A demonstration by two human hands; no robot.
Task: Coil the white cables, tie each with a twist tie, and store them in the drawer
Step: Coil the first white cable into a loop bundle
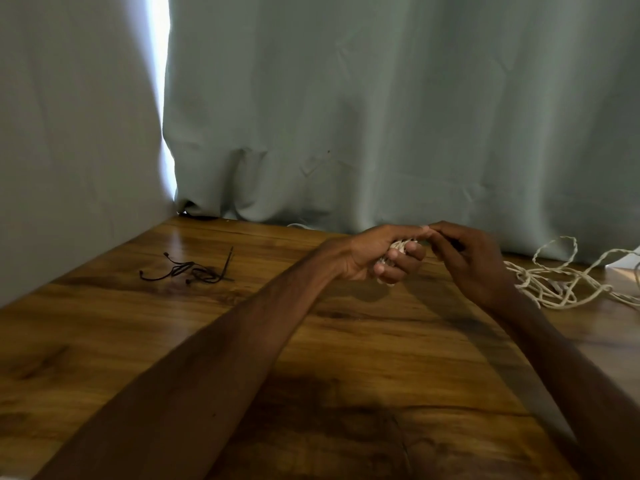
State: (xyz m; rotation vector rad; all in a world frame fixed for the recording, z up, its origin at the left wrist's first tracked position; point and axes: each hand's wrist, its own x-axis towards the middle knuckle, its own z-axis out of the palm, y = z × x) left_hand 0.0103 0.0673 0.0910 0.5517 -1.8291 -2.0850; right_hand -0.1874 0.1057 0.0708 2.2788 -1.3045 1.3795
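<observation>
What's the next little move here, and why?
Probably the right hand reaches across for one of the black twist ties on the table. The left hand grips a wound bundle of white cable, and no tie shows around it; whether its end is tucked yet is hidden.
</observation>
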